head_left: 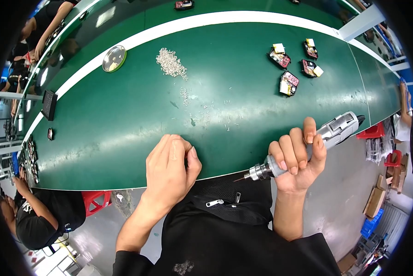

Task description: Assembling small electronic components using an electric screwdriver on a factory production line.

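My right hand is wrapped round a grey electric screwdriver, whose thin bit points left, toward my body's middle, over the table's near edge. Close to that same edge, my left hand is closed with its knuckles up. Whatever it may hold is hidden by the fingers. Beyond the left hand, loose silvery screw-like pieces lie scattered on the green table. A denser pile of the same pieces sits farther back.
Several small black-and-red devices with yellow-white tabs stand at the far right. A round clear-lidded dish and a black block lie to the left. A co-worker sits at the left; red stools stand below the table.
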Demonstrator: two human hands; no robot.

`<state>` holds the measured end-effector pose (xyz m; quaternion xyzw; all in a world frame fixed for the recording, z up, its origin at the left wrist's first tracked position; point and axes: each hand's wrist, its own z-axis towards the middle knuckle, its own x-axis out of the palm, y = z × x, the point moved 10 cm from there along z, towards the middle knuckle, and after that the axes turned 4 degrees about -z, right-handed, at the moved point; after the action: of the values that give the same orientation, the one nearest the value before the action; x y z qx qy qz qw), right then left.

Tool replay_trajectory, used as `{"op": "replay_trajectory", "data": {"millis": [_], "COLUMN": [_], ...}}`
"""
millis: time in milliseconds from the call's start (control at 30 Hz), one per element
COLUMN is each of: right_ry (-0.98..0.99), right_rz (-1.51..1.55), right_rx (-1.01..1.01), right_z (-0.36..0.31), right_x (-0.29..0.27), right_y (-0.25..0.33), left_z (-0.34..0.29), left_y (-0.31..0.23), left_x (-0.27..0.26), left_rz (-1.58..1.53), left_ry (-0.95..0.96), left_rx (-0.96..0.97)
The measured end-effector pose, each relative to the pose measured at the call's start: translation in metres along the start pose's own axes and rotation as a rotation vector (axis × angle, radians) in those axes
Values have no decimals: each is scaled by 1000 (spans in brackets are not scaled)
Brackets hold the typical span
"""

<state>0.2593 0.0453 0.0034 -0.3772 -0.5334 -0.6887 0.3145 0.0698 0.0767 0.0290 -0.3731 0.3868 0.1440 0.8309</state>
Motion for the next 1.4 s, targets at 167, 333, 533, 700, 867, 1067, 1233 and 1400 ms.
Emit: {"op": "replay_trajectory", "data": {"millis": [167,333,533,700,867,1067,1233,1400], "right_ry": [172,103,21,28,67,110,31,-79], "right_rz": [29,14,42,11,-24,-96,-57,-127], "right_rx": [3,-120,-178,-181,-196,-177,-176,-171], "right_z": [13,15,13,10,9,11,13,12], "right_x": [38,58,70,72,77,64,46,30], "right_y": [-6,3,5,1,3,2,5,12], "left_z": [-10,-38,-47,-46,-43,-17,-6,7], "left_y": [2,18,8,4,2,-16,-30,-41], "left_x": [-15,7,32,33,23,-13,-4,12], "left_rz": [-298,-895,-1613,-1623,-1480,-629,-515,-401], "left_ry": [-200,-187,-150,-115,-104,-186,-115,48], "left_rx": [-85,-529,-637,-622,-606,-99,10,136]}}
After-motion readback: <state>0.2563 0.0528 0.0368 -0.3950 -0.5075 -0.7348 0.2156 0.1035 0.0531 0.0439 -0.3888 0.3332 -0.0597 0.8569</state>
